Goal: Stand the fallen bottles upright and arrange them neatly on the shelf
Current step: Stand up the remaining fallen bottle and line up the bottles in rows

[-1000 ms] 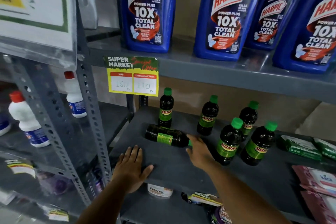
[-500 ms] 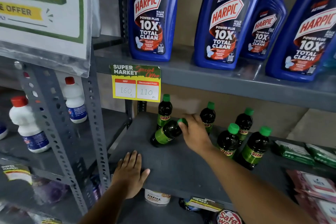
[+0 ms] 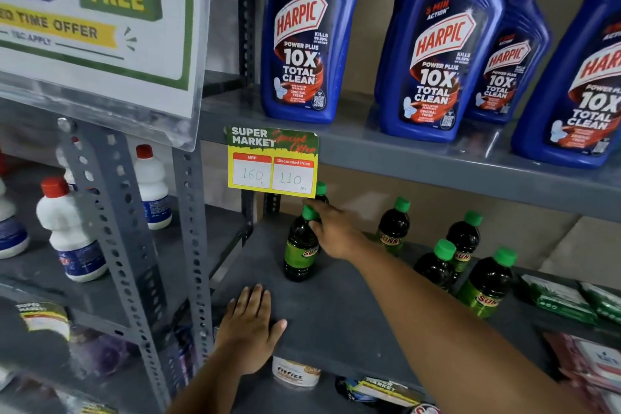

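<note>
My right hand [image 3: 331, 232] grips the dark green-capped plastic bottle [image 3: 300, 250] at its neck, centre frame, axis nearly upright on the grey metal shelf [image 3: 336, 306]; left hand [image 3: 250, 324] lies flat, lower down.

— What sits on the grey shelf [image 3: 336, 319]?

— Dark green-capped bottles: one upright at the left [image 3: 300, 247], another behind it [image 3: 321, 190], four more standing to the right [image 3: 393, 228]. Green packets [image 3: 557, 299] lie at the far right.

— Anything else?

— A left hand [image 3: 250, 324] lies flat on the front edge.
</note>
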Demonstrator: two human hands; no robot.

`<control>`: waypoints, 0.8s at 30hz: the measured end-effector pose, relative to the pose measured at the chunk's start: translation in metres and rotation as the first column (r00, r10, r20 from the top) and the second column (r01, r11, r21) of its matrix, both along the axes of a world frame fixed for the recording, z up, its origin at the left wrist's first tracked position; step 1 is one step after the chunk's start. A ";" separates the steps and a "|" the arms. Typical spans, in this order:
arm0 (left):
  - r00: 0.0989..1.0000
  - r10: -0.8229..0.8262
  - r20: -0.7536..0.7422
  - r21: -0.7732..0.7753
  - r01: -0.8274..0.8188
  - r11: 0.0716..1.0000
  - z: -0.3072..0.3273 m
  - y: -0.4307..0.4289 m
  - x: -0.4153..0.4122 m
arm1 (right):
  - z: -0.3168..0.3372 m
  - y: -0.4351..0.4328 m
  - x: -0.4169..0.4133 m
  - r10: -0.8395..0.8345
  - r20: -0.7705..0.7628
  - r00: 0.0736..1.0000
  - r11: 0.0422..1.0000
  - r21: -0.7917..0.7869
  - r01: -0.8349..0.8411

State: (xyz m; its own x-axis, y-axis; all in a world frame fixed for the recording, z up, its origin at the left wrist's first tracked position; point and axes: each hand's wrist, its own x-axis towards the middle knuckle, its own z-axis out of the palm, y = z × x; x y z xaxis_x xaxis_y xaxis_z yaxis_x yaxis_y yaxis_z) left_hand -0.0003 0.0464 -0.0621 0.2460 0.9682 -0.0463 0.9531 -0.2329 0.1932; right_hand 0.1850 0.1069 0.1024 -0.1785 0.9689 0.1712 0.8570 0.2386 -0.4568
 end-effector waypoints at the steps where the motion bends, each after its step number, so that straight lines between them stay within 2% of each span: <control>1: 1.000 0.000 0.000 -0.001 0.000 1.000 0.000 0.000 0.000 | 0.000 0.001 -0.002 -0.016 0.016 1.000 0.999 0.038 0.016; 4: 1.000 0.001 0.006 0.001 -0.001 1.000 -0.001 0.002 0.000 | 0.003 0.005 -0.007 -0.084 0.093 0.992 0.990 0.118 0.073; 6: 1.000 0.000 0.010 0.003 0.000 1.000 -0.001 0.003 0.000 | 0.007 0.007 -0.007 -0.101 0.097 0.990 0.989 0.116 0.089; 8: 1.000 -0.001 0.015 0.001 0.001 1.000 -0.002 0.003 -0.001 | 0.005 0.011 -0.006 -0.083 0.006 0.997 0.996 0.033 0.083; 10: 1.000 -0.002 0.022 0.014 0.002 1.000 -0.004 0.003 -0.001 | 0.000 0.006 -0.004 -0.060 -0.126 0.990 0.992 -0.118 0.045; 12: 1.000 -0.003 0.025 0.028 0.002 1.000 -0.006 0.002 -0.001 | -0.023 0.010 0.003 -0.087 -0.127 0.988 0.978 -0.197 0.060; 14: 0.999 -0.004 0.033 0.022 0.004 1.000 -0.006 0.003 -0.001 | -0.046 0.014 0.010 -0.143 -0.114 0.983 0.970 -0.215 0.116; 16: 0.999 -0.002 0.045 0.015 0.001 1.000 -0.003 0.003 -0.001 | -0.065 0.020 0.015 -0.163 -0.188 0.969 0.970 -0.209 0.123; 19: 0.999 -0.008 0.034 0.001 0.008 1.000 -0.004 0.003 -0.003 | -0.070 0.021 0.014 -0.157 -0.252 0.955 0.971 -0.218 0.102; 24: 1.000 -0.007 0.024 0.010 0.006 1.000 -0.003 0.002 -0.001 | -0.064 0.003 0.008 -0.146 -0.267 0.953 0.961 -0.268 0.072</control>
State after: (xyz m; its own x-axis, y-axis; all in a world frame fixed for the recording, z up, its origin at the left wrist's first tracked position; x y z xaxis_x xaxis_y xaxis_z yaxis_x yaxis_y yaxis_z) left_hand -0.0013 0.0484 -0.0650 0.2531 0.9670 -0.0305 0.9466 -0.2410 0.2139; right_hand 0.1931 0.1100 0.0386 -0.0497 0.9973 -0.0533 0.6988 -0.0034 -0.7153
